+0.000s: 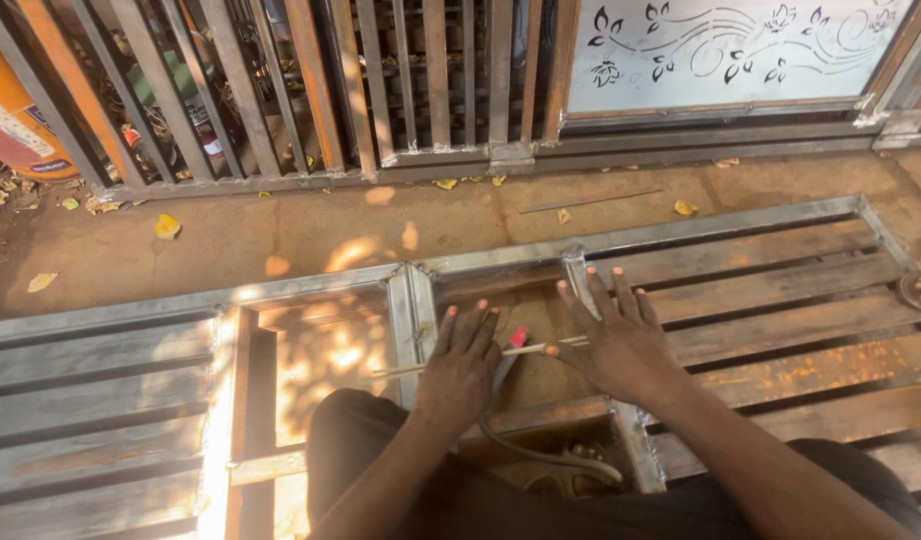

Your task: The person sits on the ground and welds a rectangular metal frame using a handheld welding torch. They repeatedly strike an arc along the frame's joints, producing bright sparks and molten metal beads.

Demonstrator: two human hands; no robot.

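A thin pale rod lies level across a welded steel frame on the ground. My left hand rests palm down over the rod beside an upright bar of the frame. My right hand is spread flat on the rusty slats, its thumb touching the rod's right part. A small red piece shows between the two hands, just above the rod. My knees and a sandal sit below the hands.
A standing gate of rusty vertical bars runs along the back, with a pale panel with a floral cut-out pattern at right. Dry leaves and a loose thin rod lie on the concrete. An orange and red cylinder stands far left.
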